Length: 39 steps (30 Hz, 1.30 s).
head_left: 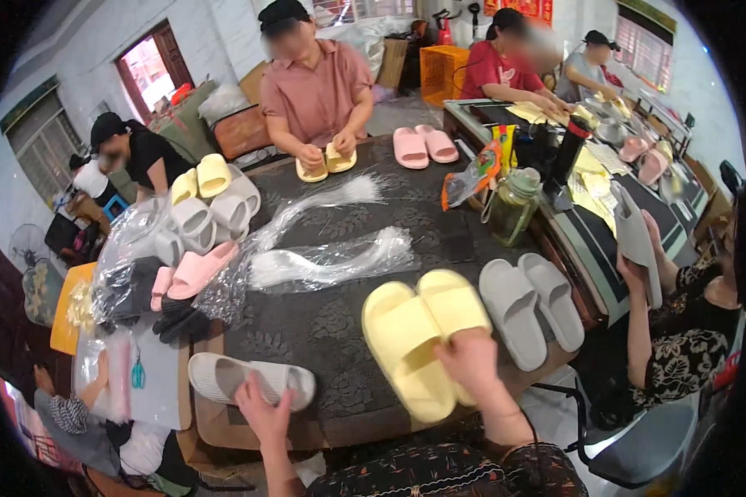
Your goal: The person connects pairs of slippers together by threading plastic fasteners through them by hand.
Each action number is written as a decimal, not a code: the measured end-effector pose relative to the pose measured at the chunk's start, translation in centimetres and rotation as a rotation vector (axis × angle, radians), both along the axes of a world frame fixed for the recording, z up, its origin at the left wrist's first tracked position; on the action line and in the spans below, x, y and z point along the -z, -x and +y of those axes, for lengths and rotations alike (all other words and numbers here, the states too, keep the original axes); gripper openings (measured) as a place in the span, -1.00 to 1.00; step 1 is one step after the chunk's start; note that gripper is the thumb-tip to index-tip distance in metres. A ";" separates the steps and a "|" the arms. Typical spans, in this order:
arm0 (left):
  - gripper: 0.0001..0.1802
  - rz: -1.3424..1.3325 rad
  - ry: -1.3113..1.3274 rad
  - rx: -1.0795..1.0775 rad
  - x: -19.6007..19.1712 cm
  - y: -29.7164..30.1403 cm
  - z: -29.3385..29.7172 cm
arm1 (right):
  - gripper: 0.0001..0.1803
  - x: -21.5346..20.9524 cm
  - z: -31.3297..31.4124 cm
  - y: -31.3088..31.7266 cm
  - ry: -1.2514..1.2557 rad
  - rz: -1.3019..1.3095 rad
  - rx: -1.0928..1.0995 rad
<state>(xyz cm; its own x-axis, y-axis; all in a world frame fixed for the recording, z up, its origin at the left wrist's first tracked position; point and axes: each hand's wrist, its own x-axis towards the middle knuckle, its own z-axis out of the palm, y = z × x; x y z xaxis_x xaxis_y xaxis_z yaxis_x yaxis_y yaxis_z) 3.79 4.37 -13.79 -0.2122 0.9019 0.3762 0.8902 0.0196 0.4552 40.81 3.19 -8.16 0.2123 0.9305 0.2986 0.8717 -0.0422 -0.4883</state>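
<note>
Yellow slippers (pixel 419 335) lie paired near the table's (pixel 340 331) front edge, right hand (pixel 471 358) gripping their heels; left hand (pixel 261 410) pinches a white slipper (pixel 249 379).

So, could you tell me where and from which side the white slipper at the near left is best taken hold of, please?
Probably by its heel end, coming from the near side. The white slipper lies crosswise and sole-up near the table's front edge, and the left hand already rests on its near edge there. The sole is broad and flat, so fingers over that long edge should pinch it securely.
</note>
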 end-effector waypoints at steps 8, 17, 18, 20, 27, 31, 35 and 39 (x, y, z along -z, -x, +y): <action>-0.15 0.017 0.030 0.571 -1.0 -11.7 -1.6 | -0.69 -1.8 0.2 -13.3 -0.006 -0.201 0.642; -0.40 0.016 -0.190 0.492 -3.8 -10.1 0.5 | -0.73 -1.2 1.0 -9.8 -0.377 0.046 0.501; -0.36 0.066 -0.248 0.396 -4.2 -9.0 1.4 | -0.72 -1.9 0.1 -7.5 -0.324 0.166 0.438; -0.33 0.064 -0.271 0.227 -5.3 -7.5 3.5 | -0.67 -1.0 -0.2 -3.4 -0.300 0.253 0.165; -0.16 0.063 -0.116 0.262 -2.7 -6.5 5.8 | -0.42 3.0 0.6 10.4 -0.021 0.099 -0.512; -0.07 0.115 -0.036 0.111 -3.5 -8.0 3.1 | -0.32 3.2 2.2 11.0 -0.133 0.017 -0.339; -0.01 0.047 0.114 0.012 -4.6 -9.1 0.8 | -0.33 3.0 2.6 10.2 -0.072 0.012 -0.309; -0.05 -0.058 0.143 -0.008 -5.0 -8.7 -0.1 | -0.37 2.8 2.5 9.9 -0.058 0.013 -0.355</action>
